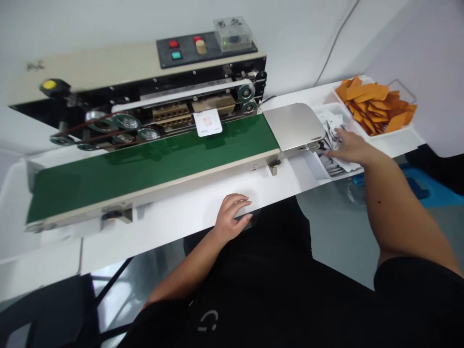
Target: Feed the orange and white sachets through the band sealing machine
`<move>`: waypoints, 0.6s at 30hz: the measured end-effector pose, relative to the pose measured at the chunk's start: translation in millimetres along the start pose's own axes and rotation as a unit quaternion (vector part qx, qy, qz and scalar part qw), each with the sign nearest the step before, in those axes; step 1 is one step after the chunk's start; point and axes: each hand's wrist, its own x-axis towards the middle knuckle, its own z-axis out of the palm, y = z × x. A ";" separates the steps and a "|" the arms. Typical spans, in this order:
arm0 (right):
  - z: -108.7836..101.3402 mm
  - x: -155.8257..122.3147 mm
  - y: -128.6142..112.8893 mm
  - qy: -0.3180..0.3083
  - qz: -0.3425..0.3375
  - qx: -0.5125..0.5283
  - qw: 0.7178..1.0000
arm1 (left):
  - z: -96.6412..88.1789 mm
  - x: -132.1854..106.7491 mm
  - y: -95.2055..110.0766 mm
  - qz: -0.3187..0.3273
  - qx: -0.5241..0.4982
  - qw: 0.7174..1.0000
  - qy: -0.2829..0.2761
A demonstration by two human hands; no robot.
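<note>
My right hand (350, 146) reaches into a white tray (314, 165) of small white sachets (330, 126). Its thumb and fingers are spread over the sachets, and it cannot be made out whether they touch them. My left hand (231, 218) rests by the table's front edge, fingers loosely bent and apart, holding nothing. One white packet with a pale red print (208, 122) hangs at the band sealing machine (119, 67), its upper edge in the sealing track, above the green conveyor belt (152, 166).
Behind the sachet tray stands another white tray (393, 131) heaped with orange packets (377, 104). A metal plate (295, 124) extends the belt's right end. Buttons and a knob sit on the machine's control panel (188, 54). A blue object (431, 186) lies lower at the right.
</note>
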 end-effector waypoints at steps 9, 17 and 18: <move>15.4 -0.5 -49.8 0.059 0.061 -0.080 0.993 | 5.8 -0.4 11.7 0.021 -0.012 1.000 -0.007; -2.6 8.2 -58.8 0.050 0.083 -0.133 0.986 | 0.9 -2.8 17.5 0.017 -0.013 1.000 0.004; -6.2 6.5 -55.8 0.056 0.077 -0.129 0.987 | 0.2 -3.8 17.2 0.018 -0.011 1.000 0.006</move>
